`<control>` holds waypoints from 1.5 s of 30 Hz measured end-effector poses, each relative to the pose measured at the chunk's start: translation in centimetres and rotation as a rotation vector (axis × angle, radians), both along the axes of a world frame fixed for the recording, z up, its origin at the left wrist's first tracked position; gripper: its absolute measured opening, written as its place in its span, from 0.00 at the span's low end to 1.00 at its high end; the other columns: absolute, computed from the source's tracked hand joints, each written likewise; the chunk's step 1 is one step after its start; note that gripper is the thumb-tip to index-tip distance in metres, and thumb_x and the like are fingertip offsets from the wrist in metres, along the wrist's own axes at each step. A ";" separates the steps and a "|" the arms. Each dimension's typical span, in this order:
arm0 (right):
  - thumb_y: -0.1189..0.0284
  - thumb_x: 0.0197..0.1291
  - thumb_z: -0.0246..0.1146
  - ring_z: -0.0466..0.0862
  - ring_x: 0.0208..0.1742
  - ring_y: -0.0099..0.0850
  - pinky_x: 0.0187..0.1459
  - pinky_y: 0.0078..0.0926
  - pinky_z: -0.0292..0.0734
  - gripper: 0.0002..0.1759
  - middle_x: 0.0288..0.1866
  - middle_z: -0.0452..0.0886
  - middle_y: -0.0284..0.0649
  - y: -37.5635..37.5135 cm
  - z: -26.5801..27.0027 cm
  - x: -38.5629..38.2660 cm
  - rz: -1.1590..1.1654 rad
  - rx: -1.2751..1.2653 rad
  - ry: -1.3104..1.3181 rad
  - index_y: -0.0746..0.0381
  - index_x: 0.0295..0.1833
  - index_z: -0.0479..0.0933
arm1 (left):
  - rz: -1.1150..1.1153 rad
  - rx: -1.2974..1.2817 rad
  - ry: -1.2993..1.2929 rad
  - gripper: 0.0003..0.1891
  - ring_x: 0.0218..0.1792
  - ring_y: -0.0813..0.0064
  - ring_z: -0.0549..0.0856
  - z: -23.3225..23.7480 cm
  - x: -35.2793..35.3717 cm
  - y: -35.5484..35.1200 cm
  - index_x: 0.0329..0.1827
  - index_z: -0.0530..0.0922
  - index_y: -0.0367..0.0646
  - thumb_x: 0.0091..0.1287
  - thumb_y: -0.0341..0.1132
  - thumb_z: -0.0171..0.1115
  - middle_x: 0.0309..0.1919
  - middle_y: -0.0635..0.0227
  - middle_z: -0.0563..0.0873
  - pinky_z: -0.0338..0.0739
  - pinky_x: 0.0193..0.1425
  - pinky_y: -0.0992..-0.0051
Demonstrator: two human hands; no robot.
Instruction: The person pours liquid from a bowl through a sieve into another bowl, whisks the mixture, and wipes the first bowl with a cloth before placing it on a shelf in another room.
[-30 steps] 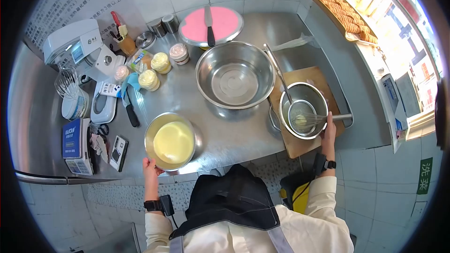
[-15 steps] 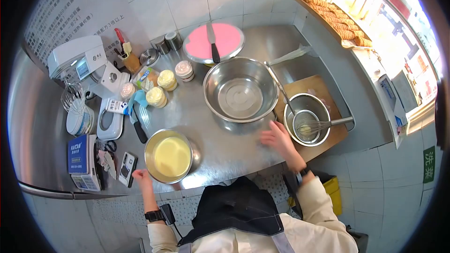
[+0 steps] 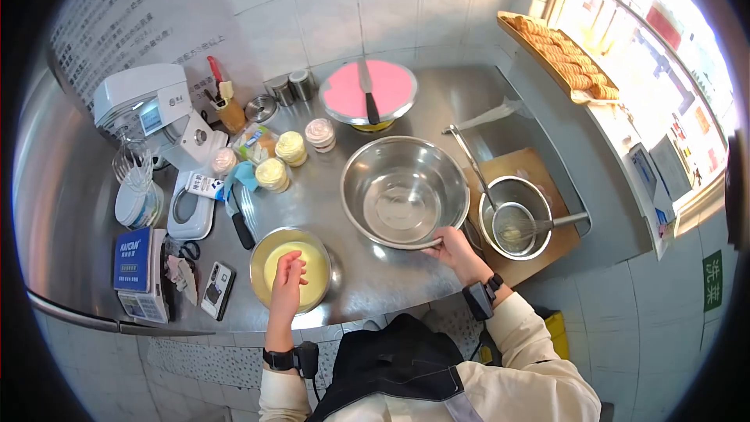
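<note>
My right hand (image 3: 455, 254) grips the near right rim of a large, wide steel bowl (image 3: 406, 191), which has a little clear liquid or shine at its bottom. My left hand (image 3: 289, 277) hovers over a smaller steel bowl of pale yellow liquid (image 3: 316, 266), fingers loosely curled and apart, holding nothing. To the right, a steel pot (image 3: 535, 191) holds a strainer and a whisk (image 3: 558, 222) on a wooden board (image 3: 508, 162).
Behind stands a pink-topped turntable (image 3: 391, 82) with a spatula. Cream-topped cups (image 3: 291, 148), a mixer (image 3: 148, 98), a scale (image 3: 141, 273) and a phone (image 3: 218, 289) are at the left. A pastry tray (image 3: 558, 51) sits on the window ledge.
My right hand has closed on the large bowl's rim, and the bowl has come slightly nearer me. My left hand has moved from beside the smaller bowl to over it. The view has shifted.
</note>
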State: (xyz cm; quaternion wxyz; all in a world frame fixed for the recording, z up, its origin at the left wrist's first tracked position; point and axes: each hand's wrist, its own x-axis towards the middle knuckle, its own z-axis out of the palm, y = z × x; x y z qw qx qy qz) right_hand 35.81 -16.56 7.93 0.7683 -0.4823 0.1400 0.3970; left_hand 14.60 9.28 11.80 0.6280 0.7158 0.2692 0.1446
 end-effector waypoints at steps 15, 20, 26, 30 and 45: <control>0.79 0.48 0.52 0.80 0.26 0.29 0.23 0.20 0.81 0.12 0.29 0.75 0.41 -7.9 9.1 -8.8 0.048 -0.030 0.134 0.69 0.42 0.69 | -0.178 -0.334 -0.075 0.06 0.17 0.87 0.72 8.7 5.5 -6.1 0.37 0.70 0.44 0.64 0.36 0.50 0.21 0.77 0.75 0.66 0.23 0.87; 0.80 0.49 0.51 0.83 0.26 0.34 0.25 0.24 0.84 0.13 0.28 0.78 0.48 -10.6 10.1 -9.0 -0.006 0.030 0.118 0.75 0.41 0.68 | -0.241 -0.315 -0.112 0.05 0.17 0.88 0.71 10.1 6.7 -8.6 0.34 0.70 0.44 0.64 0.35 0.50 0.21 0.77 0.75 0.64 0.22 0.88; 0.77 0.48 0.49 0.82 0.28 0.38 0.27 0.25 0.83 0.15 0.30 0.78 0.53 -12.9 9.3 -8.2 -0.004 0.083 0.148 0.77 0.42 0.67 | -0.290 -0.227 -0.112 0.06 0.17 0.90 0.70 11.1 9.1 -10.9 0.32 0.70 0.45 0.64 0.36 0.50 0.20 0.79 0.74 0.62 0.20 0.89; 0.74 0.47 0.46 0.82 0.30 0.42 0.31 0.25 0.83 0.22 0.35 0.78 0.59 -13.8 9.5 -7.5 0.005 0.118 0.196 0.80 0.46 0.65 | -0.366 -0.169 -0.117 0.07 0.14 0.88 0.68 12.4 11.7 -12.2 0.30 0.67 0.44 0.65 0.35 0.48 0.17 0.76 0.72 0.61 0.17 0.88; 0.72 0.47 0.42 0.83 0.33 0.45 0.30 0.20 0.83 0.29 0.42 0.70 0.75 -15.5 6.4 -5.9 0.101 0.539 0.291 0.87 0.50 0.60 | -0.464 -0.041 -0.090 0.10 0.10 0.88 0.66 16.4 15.5 -16.0 0.26 0.64 0.46 0.65 0.36 0.51 0.16 0.76 0.71 0.57 0.14 0.88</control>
